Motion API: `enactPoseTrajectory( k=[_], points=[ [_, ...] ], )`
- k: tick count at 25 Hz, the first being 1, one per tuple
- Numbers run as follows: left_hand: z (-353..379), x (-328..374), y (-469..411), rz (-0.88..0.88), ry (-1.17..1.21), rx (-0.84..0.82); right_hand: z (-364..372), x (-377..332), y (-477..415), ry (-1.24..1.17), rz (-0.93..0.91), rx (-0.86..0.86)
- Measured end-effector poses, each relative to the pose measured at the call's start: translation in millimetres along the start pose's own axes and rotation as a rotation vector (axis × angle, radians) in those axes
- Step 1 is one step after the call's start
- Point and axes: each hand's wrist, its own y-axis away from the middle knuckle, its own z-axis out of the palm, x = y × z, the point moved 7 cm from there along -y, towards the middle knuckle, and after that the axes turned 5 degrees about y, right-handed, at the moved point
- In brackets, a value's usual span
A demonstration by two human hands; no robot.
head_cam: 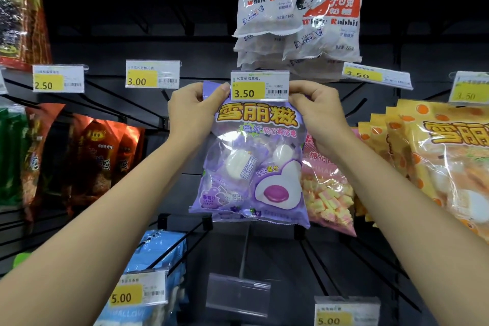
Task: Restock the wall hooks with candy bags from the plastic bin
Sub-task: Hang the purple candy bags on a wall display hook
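Against the dark slotted wall panel (111, 42), at the middle of the display, a purple plastic bag of grape marshmallow candy (248, 164) hangs upright between both hands, its long axis running straight down and its printed face toward the camera. The left hand (194, 111) pinches the bag's top left corner, thumb in front and fingers behind; the right hand (318, 116) pinches the top right corner the same way, so both hands are closed on the bag's sealed header. Between the two grips, directly in front of the header, sits the white and yellow price tag marked 3.50 (259, 86) at the near end of a hook arm. The tag hides the middle of the header, so I cannot tell whether the bag's hang hole is already over the hook or not yet on it. Judging by the hold, the step in hand is threading the bag onto this hook: the hook tip lies level with the header and midway between the hands, neither hand clearly nearer, and the bag would need to travel toward the far wall along the hook. Just right of it hangs a pink bag of small twisted marshmallows (329, 193), partly overlapped by the purple one. The plastic bin is out of view.
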Motion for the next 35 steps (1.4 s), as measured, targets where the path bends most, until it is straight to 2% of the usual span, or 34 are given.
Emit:
enactPoseTrajectory(
  k=[4, 8, 14, 22, 25, 27, 29, 32, 35],
  points=[
    [3.3, 0.7, 4.4, 0.024, -0.069, -0.023, 8.4, 6.0, -2.3, -0.001, 0.044, -0.155],
    [2.8, 5.8, 5.1, 0.038, -0.111, -0.007, 8.5, 4.4, -5.5, -0.083, 0.056, -0.168],
    [2.1, -4.7, 1.7, 0.005, -0.15, -0.026, 12.8, -3.5, -7.8, -0.064, 0.023, -0.15],
    [3.0, -17.4, 2.8, 0.039, -0.171, -0.018, 9.9, 4.5, -0.3, 0.099, -0.044, -0.065],
    [6.1, -29.2, 2.5, -0.006, -0.21, -0.04, 10.7, 8.0, 2.8, 0.216, -0.045, -0.041],
    [7.3, -38.6, 5.0, -0.029, -0.192, -0.049, 4.9, 10.2, 12.4, 0.272, -0.075, 0.033],
    [7.6, -42.0, 14.2, -0.049, -0.078, -0.104, -1.5, 15.8, 28.6, 0.257, -0.078, 0.078],
    [10.0, -50.2, 44.5, -0.096, 0.118, -0.297, -6.6, 26.4, 58.6, 0.267, -0.096, 0.071],
    [6.3, -63.0, 77.0, -0.047, 0.047, -0.409, -6.3, 34.9, 82.7, 0.303, -0.124, 0.046]
  ],
)
